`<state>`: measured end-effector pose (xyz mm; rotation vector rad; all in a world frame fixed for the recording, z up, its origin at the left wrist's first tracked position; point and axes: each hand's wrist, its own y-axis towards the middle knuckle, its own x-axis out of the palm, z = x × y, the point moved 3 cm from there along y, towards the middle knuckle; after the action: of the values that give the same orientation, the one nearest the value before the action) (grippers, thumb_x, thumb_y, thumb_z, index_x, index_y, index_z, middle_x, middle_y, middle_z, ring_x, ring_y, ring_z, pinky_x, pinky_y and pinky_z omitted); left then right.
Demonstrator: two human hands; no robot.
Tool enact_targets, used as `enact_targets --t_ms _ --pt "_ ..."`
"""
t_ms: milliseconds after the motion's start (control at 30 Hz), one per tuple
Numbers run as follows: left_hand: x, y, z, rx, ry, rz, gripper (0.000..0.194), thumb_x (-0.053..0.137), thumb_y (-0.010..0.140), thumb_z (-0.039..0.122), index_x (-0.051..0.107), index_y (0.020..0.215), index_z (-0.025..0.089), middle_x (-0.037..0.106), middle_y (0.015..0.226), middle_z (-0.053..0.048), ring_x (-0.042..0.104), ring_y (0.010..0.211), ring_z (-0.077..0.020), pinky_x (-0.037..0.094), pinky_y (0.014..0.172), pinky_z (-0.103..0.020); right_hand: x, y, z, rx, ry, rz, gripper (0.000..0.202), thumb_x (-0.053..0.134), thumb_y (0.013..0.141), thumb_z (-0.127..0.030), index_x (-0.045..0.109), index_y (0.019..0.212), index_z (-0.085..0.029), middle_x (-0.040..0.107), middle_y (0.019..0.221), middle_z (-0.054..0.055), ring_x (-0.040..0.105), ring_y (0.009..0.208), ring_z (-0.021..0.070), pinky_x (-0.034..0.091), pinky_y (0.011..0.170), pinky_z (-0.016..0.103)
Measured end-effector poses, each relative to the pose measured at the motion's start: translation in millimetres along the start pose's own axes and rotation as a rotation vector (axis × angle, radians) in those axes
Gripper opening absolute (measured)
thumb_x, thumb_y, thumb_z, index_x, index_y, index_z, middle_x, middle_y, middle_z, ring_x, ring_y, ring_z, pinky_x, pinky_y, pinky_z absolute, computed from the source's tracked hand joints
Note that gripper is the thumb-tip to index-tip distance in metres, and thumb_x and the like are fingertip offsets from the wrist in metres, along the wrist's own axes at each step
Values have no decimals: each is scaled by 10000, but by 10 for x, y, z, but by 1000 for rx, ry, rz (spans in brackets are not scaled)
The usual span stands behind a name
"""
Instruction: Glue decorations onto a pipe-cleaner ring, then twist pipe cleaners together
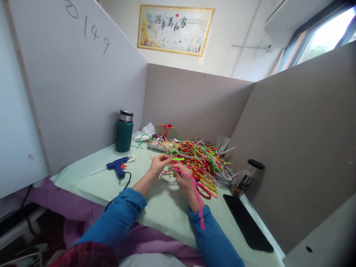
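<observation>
Just beyond our right hand (184,181), which pinches long fuzzy pink yarn (201,218), our left hand (158,164) pinches a short lime-green strip (179,159) pointing rightward.

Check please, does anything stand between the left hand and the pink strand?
Nothing visible blocks the left hand from the pink strand: the right hand pinches it close by. The green piece is at the left fingertips, not between them.

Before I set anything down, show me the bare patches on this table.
Pale-green tabletop shows bare between the blue-sleeved left forearm and right forearm, between the right forearm and flat black slab, and between the blue glue gun and grey left partition. Behind both hands, multicoloured fuzzy stems crowd it.
</observation>
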<state>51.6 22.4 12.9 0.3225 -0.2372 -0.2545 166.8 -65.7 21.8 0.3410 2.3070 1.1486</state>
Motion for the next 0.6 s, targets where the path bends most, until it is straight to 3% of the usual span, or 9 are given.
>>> enact_targets --t_ms 200,400,600 --pt "80 -17 33 175 92 -132 236 705 642 355 648 699 134 627 655 -21 537 619 -121 412 600 -228 -119 49 -5 80 91 112 186 533 863 -321 672 897 -202 655 731 26 564 547 134 446 536 261" --pt "150 -122 109 328 377 -222 213 613 751 341 676 735 138 607 632 -16 468 561 -98 348 531 -204 -185 84 29 152 190 175 188 540 854 -334 653 863 -184 655 718 25 576 533 130 468 526 257" --pt "160 -170 162 373 497 -253 208 605 756 309 684 796 121 560 589 10 365 490 -64 273 470 -188 -212 96 70 200 229 217 203 563 840 -362 657 842 -182 672 719 24 584 520 128 488 537 260"
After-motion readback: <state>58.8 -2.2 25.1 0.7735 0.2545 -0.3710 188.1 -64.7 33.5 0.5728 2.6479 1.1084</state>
